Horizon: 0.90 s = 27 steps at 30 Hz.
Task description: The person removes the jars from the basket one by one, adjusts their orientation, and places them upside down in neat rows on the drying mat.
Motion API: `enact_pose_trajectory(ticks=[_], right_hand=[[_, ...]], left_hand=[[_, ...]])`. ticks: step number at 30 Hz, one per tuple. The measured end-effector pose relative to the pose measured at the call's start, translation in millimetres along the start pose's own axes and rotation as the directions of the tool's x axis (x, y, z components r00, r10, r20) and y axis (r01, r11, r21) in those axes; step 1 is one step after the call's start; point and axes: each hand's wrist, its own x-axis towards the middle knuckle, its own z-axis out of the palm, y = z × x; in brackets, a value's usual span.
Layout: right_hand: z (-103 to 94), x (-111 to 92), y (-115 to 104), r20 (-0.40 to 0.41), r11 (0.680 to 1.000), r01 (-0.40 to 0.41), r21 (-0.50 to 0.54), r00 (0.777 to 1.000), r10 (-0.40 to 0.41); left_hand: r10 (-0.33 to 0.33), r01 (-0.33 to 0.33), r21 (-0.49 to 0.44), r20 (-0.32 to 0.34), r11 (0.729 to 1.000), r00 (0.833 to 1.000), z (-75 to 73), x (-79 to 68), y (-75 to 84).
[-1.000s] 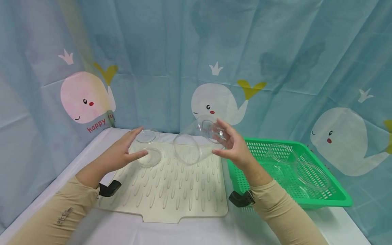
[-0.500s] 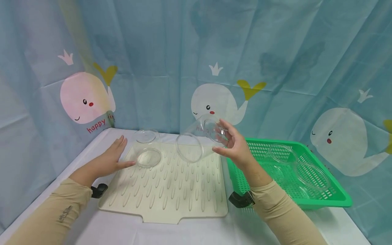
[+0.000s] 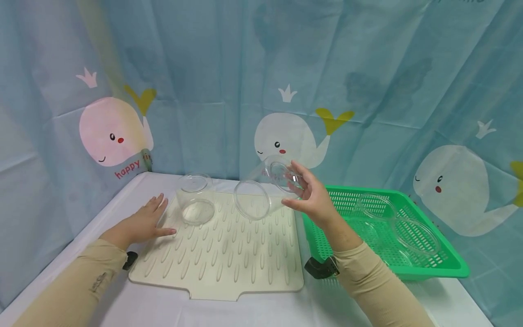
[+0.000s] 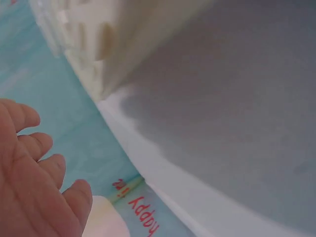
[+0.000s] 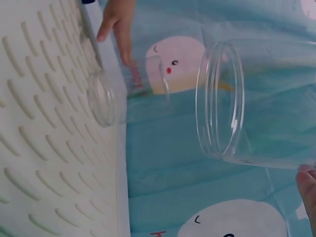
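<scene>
My right hand [image 3: 312, 195] grips a clear plastic jar [image 3: 261, 188] by its base end, above the right part of the cream ribbed mat [image 3: 233, 254]. This jar is tilted, its open mouth facing left and down; its threaded neck shows in the right wrist view. A second clear jar [image 3: 195, 200] stands upside down on the mat's far left part, mouth on the mat. My left hand [image 3: 143, 223] is apart from that jar, over the mat's left edge, fingers spread and holding nothing. In the left wrist view, the left fingers [image 4: 52, 170] are loosely extended.
A green slotted basket [image 3: 441, 272] stands on the right, with clear jars [image 3: 416, 235] lying in it. The mat lies on a white-covered table [image 3: 253, 313]. Close behind hangs a blue whale-print curtain [image 3: 204, 113].
My left hand has drawn away from the standing jar, moving left and down with its fingers spreading. The right hand and its jar have barely moved.
</scene>
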Motion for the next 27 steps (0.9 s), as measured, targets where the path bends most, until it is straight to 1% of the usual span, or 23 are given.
enact_pose_trajectory(ticks=[3, 4, 6, 8, 11, 18, 21, 25, 27], right_hand=[[-0.3, 0.3, 1.9, 0.004, 1.000, 0.000, -0.002, 1.000, 0.000], [-0.5, 0.4, 2.3, 0.005, 1.000, 0.000, -0.001, 1.000, 0.000], [-0.9, 0.7, 3.0, 0.005, 1.000, -0.002, -0.004, 1.000, 0.002], [-1.3, 1.0, 3.3, 0.005, 1.000, -0.008, -0.008, 1.000, 0.008], [-1.9, 1.2, 3.5, -0.002, 1.000, -0.022, -0.020, 1.000, 0.022], [-1.9, 2.4, 0.9, -0.016, 0.997, -0.057, -0.058, 0.998, 0.056], [-1.5, 4.3, -0.6, -0.034, 0.989, -0.096, -0.115, 0.995, 0.092], [-0.7, 10.5, -2.3, -0.053, 0.963, -0.151, -0.222, 0.988, 0.143], [0.5, 15.0, -2.1, -0.049, 0.952, -0.172, -0.253, 0.985, 0.165]], left_hand=[[0.012, -0.013, 0.017, 0.033, 1.000, 0.999, 8.5, 2.2, -5.9], [0.012, -0.012, 0.008, 0.049, 1.000, 0.999, 11.1, 2.5, -6.9], [0.001, 0.000, -0.013, 0.097, 1.000, 0.995, 15.9, 2.5, -7.2], [-0.023, 0.028, -0.037, 0.147, 0.999, 0.989, 19.9, 2.1, -6.7], [-0.037, 0.046, -0.040, 0.196, 0.998, 0.980, 23.8, 1.3, -5.3], [-0.040, 0.045, -0.018, 0.211, 0.999, 0.977, 23.2, -0.2, -0.7], [-0.050, 0.056, -0.023, 0.221, 0.998, 0.974, 23.4, -0.9, 0.6], [-0.050, 0.055, -0.012, 0.235, 0.998, 0.971, 23.6, -0.6, 0.2], [-0.047, 0.049, -0.001, 0.240, 0.999, 0.970, 23.4, -0.6, 0.1]])
